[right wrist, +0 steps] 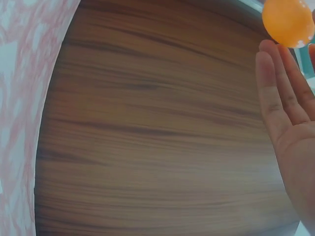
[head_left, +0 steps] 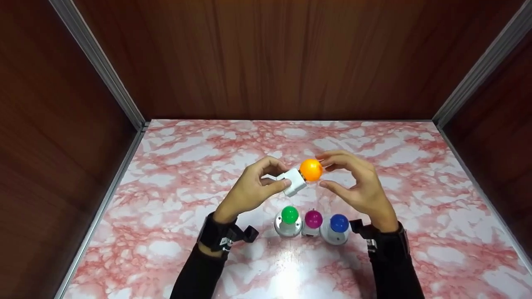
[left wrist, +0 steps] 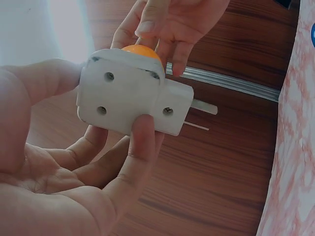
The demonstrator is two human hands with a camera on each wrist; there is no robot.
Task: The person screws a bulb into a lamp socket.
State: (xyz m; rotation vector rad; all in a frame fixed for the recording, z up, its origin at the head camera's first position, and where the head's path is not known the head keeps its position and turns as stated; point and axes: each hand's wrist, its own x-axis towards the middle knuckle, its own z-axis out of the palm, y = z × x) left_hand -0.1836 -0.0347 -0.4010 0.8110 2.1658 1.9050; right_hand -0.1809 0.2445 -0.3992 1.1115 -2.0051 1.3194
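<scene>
My left hand (head_left: 253,185) grips a white plug-in bulb holder (head_left: 294,182) between thumb and fingers, above the table. Screw holes show on the holder's back, and two metal prongs (left wrist: 203,106) stick out of it in the left wrist view. An orange round bulb (head_left: 311,170) sits in the holder, tilted up to the right, with a bit of its threaded base showing. Around the bulb's far side my right hand (head_left: 359,182) is spread, thumb and fingers apart. The right fingertips (right wrist: 266,69) are right at the orange globe, with the fingers nearly straight.
Nearer me, a row of bulbs stands on the red-and-white marbled table (head_left: 166,216): a green bulb (head_left: 289,214) in a round white base, a magenta bulb (head_left: 313,219) and a blue bulb (head_left: 339,223). Brown wood-grain panels (head_left: 266,62) enclose the table at the back and sides.
</scene>
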